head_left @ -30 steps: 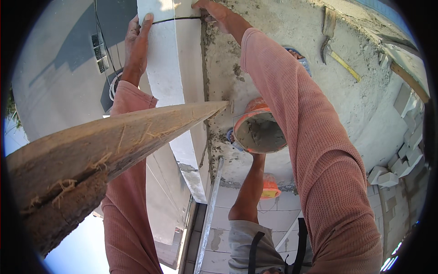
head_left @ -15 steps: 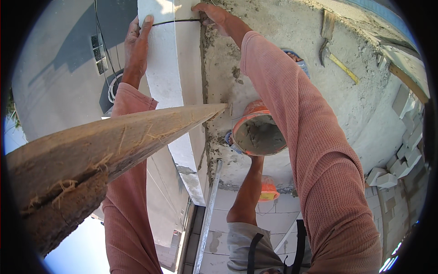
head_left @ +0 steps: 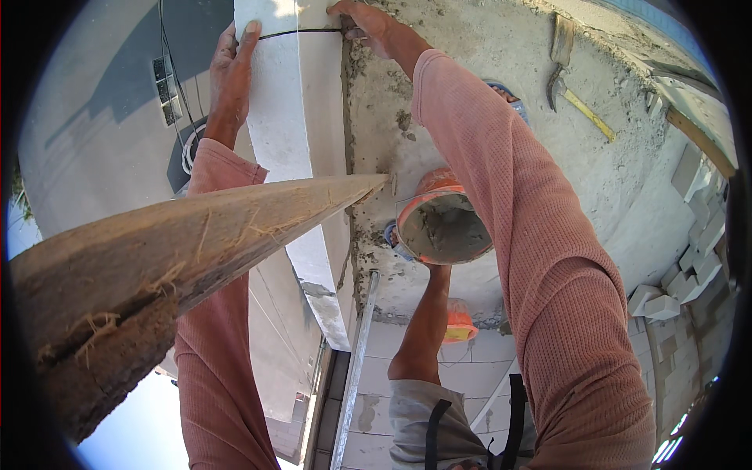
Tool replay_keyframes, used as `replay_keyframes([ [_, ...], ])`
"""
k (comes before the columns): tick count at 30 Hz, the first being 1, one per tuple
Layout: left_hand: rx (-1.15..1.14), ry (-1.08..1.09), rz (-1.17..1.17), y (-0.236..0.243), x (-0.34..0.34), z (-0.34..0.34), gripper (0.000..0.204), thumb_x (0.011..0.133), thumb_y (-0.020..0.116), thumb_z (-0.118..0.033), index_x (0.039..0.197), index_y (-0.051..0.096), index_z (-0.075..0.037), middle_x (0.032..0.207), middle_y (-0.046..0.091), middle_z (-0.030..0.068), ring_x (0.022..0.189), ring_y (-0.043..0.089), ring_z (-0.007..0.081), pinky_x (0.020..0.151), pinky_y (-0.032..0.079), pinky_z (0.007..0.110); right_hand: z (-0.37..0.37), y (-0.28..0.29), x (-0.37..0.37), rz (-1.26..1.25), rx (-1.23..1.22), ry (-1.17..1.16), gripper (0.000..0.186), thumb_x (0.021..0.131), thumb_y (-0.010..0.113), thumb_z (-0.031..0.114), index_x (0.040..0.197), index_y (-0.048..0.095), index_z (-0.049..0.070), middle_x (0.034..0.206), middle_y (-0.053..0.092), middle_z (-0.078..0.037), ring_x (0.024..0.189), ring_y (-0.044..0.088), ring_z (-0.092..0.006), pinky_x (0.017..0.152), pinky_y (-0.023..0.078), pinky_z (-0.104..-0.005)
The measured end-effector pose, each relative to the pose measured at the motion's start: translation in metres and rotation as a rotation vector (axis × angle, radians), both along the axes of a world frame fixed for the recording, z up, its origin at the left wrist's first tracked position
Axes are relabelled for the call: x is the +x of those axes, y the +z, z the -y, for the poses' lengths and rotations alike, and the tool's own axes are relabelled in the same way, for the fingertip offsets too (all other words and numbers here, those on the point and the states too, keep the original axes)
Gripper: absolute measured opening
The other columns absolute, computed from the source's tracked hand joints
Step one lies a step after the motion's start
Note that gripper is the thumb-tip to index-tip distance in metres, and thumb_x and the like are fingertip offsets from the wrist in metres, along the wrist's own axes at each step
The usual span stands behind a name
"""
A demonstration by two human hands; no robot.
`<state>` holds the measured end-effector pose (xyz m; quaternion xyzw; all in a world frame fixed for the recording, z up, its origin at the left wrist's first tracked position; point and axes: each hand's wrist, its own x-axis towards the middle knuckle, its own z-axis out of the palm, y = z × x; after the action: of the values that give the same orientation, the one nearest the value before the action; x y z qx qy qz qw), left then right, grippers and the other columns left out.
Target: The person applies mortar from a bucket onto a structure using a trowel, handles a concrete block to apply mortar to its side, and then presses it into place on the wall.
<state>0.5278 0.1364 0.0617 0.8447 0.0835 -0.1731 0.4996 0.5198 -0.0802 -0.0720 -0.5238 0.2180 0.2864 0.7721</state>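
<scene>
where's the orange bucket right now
In the head view the orange bucket sits centre-right on the mortar-crusted ledge, just past the wooden plank's tip and left of the right forearm.

A thin black cord (head_left: 301, 33) stretched taut across a white block (head_left: 286, 102), smooth-faced, upright at the wall's edge, mortar-smeared concrete beside it, pinned under my fingers.
</scene>
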Motion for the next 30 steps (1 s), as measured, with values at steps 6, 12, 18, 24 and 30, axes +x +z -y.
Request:
replay_keyframes([
  [6,-0.039,0.01,0.005,-0.005,0.005,-0.004,0.077,0.096,0.07,-0.057,0.153,0.05,-0.01,0.136,0.065,0.0126,0.125,0.063,0.0209,0.107,0.05,0.035,-0.002,-0.005,0.003,0.012,0.026,-0.025,0.058,0.087,0.065,0.048,0.13,0.068,0.009,0.136,0.064,-0.006,0.112,0.053,-0.0229,0.1,0.041,-0.0358],
  [12,-0.093,0.01,-0.013,-0.001,0.007,-0.007,0.074,0.097,0.073,-0.051,0.154,0.05,-0.009,0.134,0.067,0.0107,0.121,0.063,0.0171,0.098,0.053,0.033,-0.004,0.037,-0.015,-0.067,-0.015,0.014,0.061,0.094,0.06,0.046,0.143,0.06,0.009,0.15,0.055,-0.01,0.135,0.048,-0.0279,0.114,0.035,-0.0457],
  [18,-0.12,0.005,0.02,0.006,0.003,0.009,0.069,0.101,0.069,-0.045,0.156,0.048,-0.009,0.138,0.064,0.0107,0.122,0.06,0.0162,0.101,0.05,0.032,0.012,0.073,-0.049,-0.096,-0.109,0.03,0.062,0.095,0.056,0.049,0.142,0.06,0.009,0.152,0.054,-0.01,0.139,0.045,-0.0312,0.118,0.031,-0.0516],
  [24,-0.295,-0.067,0.064,-0.027,0.008,0.012,0.064,0.105,0.064,-0.038,0.158,0.045,-0.007,0.144,0.06,0.0118,0.126,0.058,0.0187,0.106,0.046,0.032,0.072,0.095,-0.106,-0.166,-0.317,0.146,0.062,0.097,0.054,0.043,0.142,0.059,0.0,0.146,0.056,-0.022,0.134,0.05,-0.0366,0.113,0.037,-0.049],
  [30,-0.771,0.085,0.023,-0.064,0.038,-0.099,0.073,0.104,0.061,-0.05,0.157,0.044,-0.003,0.144,0.062,0.0107,0.13,0.059,0.0222,0.109,0.047,0.039,0.059,0.173,-0.175,-0.004,-0.474,0.295,0.047,0.097,0.056,0.038,0.124,0.065,0.0,0.104,0.068,-0.021,0.107,0.063,-0.0332,0.096,0.048,-0.0419],
])
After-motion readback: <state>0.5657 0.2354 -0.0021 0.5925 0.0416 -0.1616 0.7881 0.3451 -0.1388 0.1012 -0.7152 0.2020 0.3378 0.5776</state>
